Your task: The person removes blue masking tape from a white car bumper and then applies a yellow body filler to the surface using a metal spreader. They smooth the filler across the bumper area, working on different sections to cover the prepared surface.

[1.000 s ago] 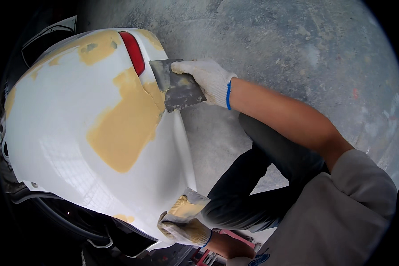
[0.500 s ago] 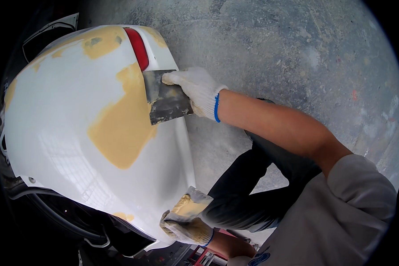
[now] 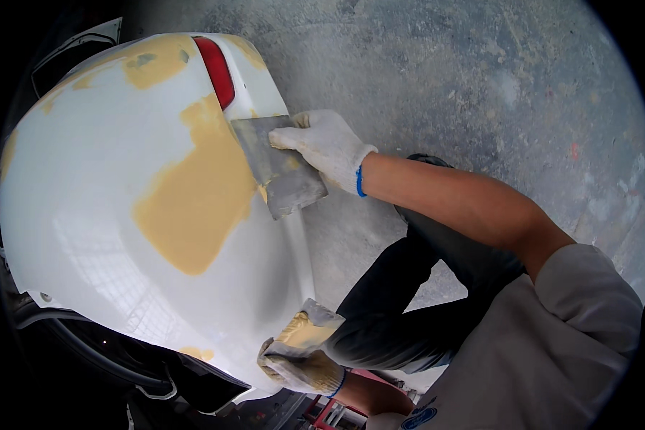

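Observation:
A white car bumper carries patches of yellow filler, with a red lamp at its upper end. In a white glove, my right hand is closed on a wide grey spreader, whose left edge lies against the bumper below the lamp, beside the large filler patch. My left hand, in a stained glove, grips a smaller grey plate with a lump of yellow filler on it, low at the bumper's right side.
Mottled concrete floor lies right of the bumper. My bent legs are close beside it. A detached white-framed part is at the upper left, dark car parts at the lower left, and a red frame under my left arm.
My right hand and spreader have moved down along the bumper, away from the lamp, and the spreader's angle has changed. My left hand has barely moved.

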`<control>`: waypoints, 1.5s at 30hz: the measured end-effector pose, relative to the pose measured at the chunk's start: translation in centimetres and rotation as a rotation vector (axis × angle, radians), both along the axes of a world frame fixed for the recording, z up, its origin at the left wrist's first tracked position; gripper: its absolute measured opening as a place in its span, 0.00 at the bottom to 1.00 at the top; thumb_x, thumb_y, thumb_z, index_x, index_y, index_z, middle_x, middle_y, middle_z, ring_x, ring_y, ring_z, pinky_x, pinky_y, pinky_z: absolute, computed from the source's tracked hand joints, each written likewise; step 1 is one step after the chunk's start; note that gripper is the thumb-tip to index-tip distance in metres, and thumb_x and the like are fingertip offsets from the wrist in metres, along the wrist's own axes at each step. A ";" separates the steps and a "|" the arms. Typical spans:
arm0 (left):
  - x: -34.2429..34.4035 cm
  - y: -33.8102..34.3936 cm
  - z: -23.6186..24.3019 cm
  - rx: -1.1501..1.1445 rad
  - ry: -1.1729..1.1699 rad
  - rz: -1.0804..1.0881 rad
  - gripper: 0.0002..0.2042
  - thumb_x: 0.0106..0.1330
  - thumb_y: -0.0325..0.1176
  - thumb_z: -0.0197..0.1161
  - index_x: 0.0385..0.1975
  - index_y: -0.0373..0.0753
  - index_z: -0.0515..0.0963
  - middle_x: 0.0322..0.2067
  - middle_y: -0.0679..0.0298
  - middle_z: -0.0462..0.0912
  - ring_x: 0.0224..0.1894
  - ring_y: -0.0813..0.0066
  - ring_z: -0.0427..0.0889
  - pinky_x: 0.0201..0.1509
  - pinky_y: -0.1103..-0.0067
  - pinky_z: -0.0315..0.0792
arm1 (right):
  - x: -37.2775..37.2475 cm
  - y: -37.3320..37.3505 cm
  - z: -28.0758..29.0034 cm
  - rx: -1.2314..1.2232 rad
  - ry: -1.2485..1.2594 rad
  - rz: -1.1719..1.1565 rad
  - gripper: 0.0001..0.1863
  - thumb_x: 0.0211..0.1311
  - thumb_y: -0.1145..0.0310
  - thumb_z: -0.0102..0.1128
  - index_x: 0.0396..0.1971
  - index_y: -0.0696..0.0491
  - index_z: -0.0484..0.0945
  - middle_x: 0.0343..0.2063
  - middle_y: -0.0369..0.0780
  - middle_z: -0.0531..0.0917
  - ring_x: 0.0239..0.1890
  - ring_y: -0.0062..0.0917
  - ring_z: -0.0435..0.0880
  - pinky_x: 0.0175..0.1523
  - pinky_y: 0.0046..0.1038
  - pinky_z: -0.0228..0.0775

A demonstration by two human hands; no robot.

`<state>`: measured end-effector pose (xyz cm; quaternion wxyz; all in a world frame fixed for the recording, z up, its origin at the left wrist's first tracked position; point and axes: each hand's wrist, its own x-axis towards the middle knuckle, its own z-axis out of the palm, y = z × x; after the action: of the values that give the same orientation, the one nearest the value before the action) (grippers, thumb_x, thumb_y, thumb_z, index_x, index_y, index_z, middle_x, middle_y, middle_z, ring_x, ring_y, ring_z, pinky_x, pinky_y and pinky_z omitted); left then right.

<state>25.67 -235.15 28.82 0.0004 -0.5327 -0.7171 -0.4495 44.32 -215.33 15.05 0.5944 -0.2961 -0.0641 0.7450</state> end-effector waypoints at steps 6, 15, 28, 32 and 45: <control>0.2 0.2 -0.1 -0.027 0.083 0.021 0.27 0.76 0.54 0.41 0.38 0.30 0.71 0.38 0.56 0.70 0.41 0.68 0.69 0.51 0.73 0.67 | 0.9 -2.2 -1.0 -0.070 -0.406 -0.046 0.17 0.58 0.63 0.60 0.36 0.64 0.80 0.27 0.41 0.83 0.30 0.19 0.82 0.34 0.24 0.74; 0.9 0.9 -0.6 -0.034 -0.081 -0.119 0.21 0.74 0.48 0.49 0.38 0.31 0.71 0.35 0.58 0.70 0.39 0.68 0.71 0.48 0.75 0.71 | 2.5 -6.7 0.7 -0.033 0.119 0.087 0.17 0.64 0.60 0.59 0.41 0.61 0.78 0.30 0.37 0.82 0.28 0.15 0.80 0.31 0.19 0.74; -1.2 2.9 -0.9 -0.312 -1.221 -0.329 0.12 0.72 0.37 0.54 0.46 0.34 0.70 0.29 0.66 0.75 0.22 0.83 0.69 0.25 0.88 0.66 | 2.0 -13.5 -0.8 0.234 0.072 0.769 0.25 0.64 0.56 0.61 0.52 0.61 0.76 0.40 0.39 0.82 0.39 0.17 0.81 0.44 0.19 0.73; -2.0 1.7 -0.9 -0.311 -0.456 0.098 0.19 0.67 0.42 0.57 0.48 0.33 0.72 0.37 0.54 0.77 0.33 0.66 0.76 0.36 0.73 0.71 | 4.0 -9.9 -2.3 0.120 -0.343 0.182 0.18 0.64 0.63 0.60 0.48 0.60 0.78 0.34 0.38 0.84 0.35 0.17 0.82 0.41 0.20 0.74; -3.9 -2.0 -1.9 -0.207 0.128 0.000 0.24 0.61 0.42 0.63 0.49 0.29 0.71 0.41 0.48 0.76 0.45 0.48 0.77 0.52 0.65 0.71 | 3.5 -1.3 -4.3 0.580 -1.239 -0.569 0.13 0.64 0.67 0.55 0.47 0.44 0.83 0.45 0.35 0.84 0.44 0.29 0.82 0.49 0.25 0.76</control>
<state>21.76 -237.14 26.89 -0.0088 -0.5576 -0.7581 -0.3381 47.81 -216.62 10.70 0.6737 -0.4985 -0.5027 0.2119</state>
